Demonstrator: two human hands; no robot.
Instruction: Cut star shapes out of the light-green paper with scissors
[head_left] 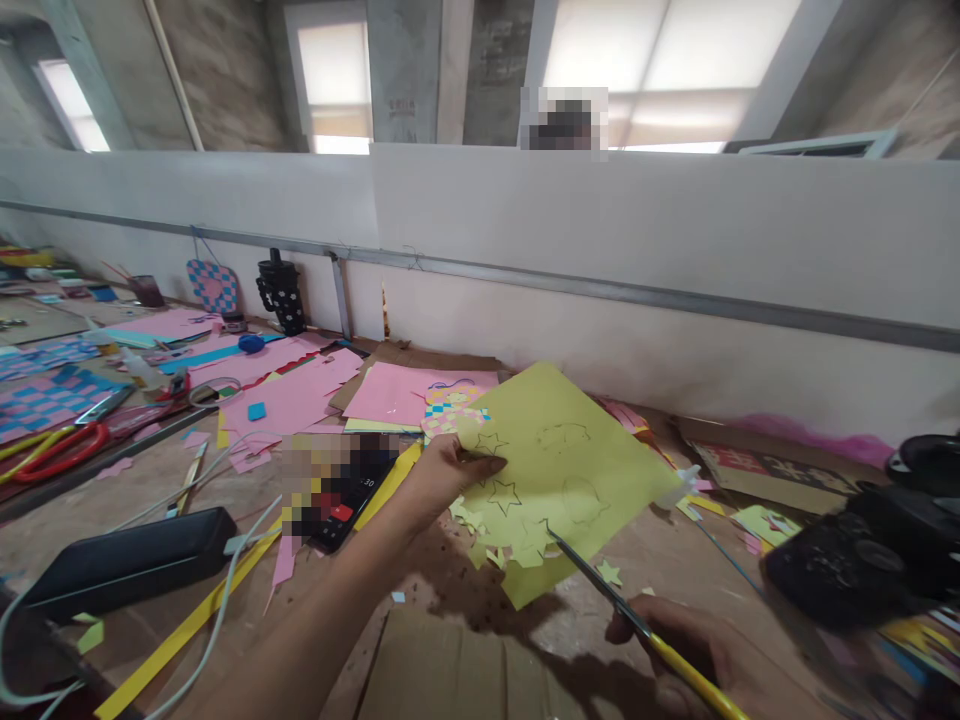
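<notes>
My left hand pinches the left edge of a yellow sheet of paper between thumb and fingers, holding it up over the table. Star outlines and rounder shapes are drawn on the sheet, and its lower left edge is jagged from cutting. In my right hand is a pair of scissors with a yellow handle, the blade tips at the sheet's lower part, by a drawn star. How far the blades are apart I cannot tell. A small cut-out star lies beneath, near the blades.
A phone and a black power bank with a white cable lie left. Behind are pink sheets, a checkered paper piece and a black tumbler. Cardboard lies in front; a black object stands right. A white partition runs behind.
</notes>
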